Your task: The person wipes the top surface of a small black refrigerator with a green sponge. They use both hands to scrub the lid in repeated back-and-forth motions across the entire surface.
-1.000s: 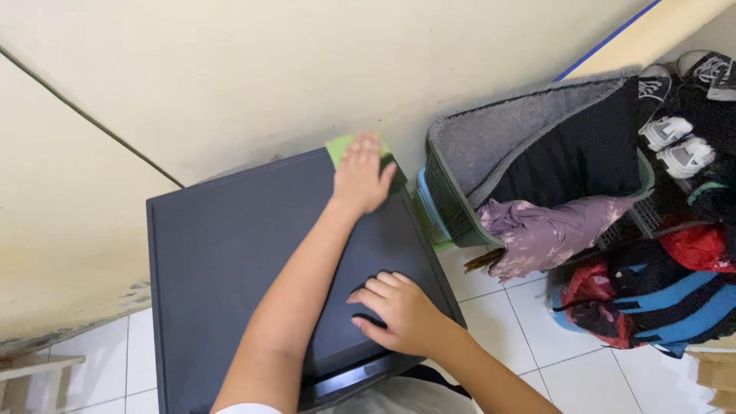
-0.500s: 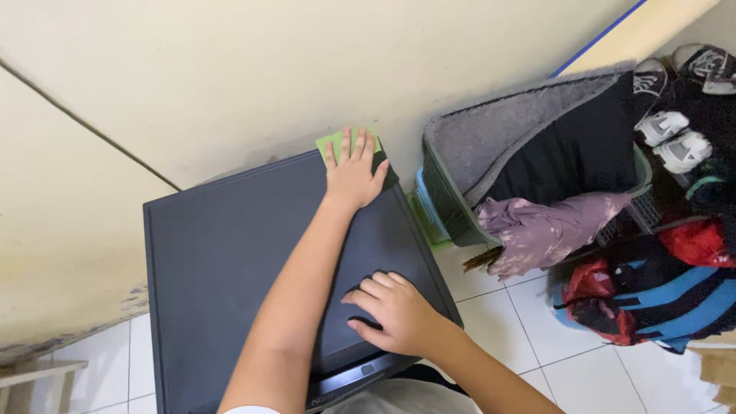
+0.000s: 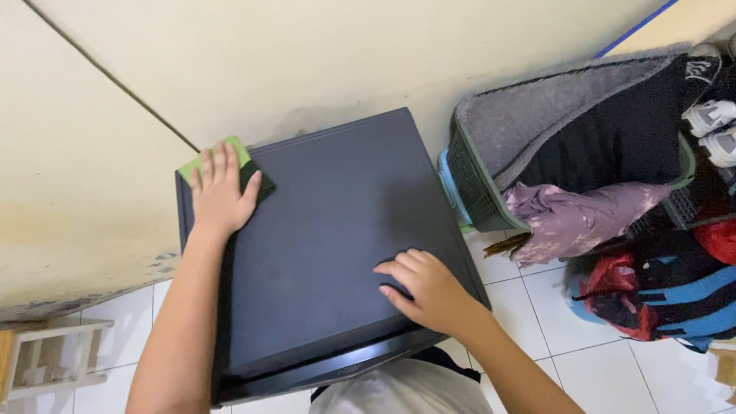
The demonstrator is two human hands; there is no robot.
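Note:
A dark flat screen (image 3: 330,230) leans against the cream wall, its face toward me. My left hand (image 3: 221,193) lies flat on a green and black cloth (image 3: 230,157), pressing it onto the screen's upper left corner. My right hand (image 3: 428,290) rests fingers-down on the lower right part of the screen, holding nothing.
A green basket (image 3: 471,184) with a grey mat and dark clothes stands to the right, a purple cloth (image 3: 571,222) hanging from it. Bags in red, blue and black (image 3: 667,295) and shoes (image 3: 717,126) lie beyond. A pale wooden rack (image 3: 46,356) sits at lower left on white tiles.
My left hand has slid the cloth from the screen's upper right corner across to its upper left corner. My right hand stays on the lower right of the screen.

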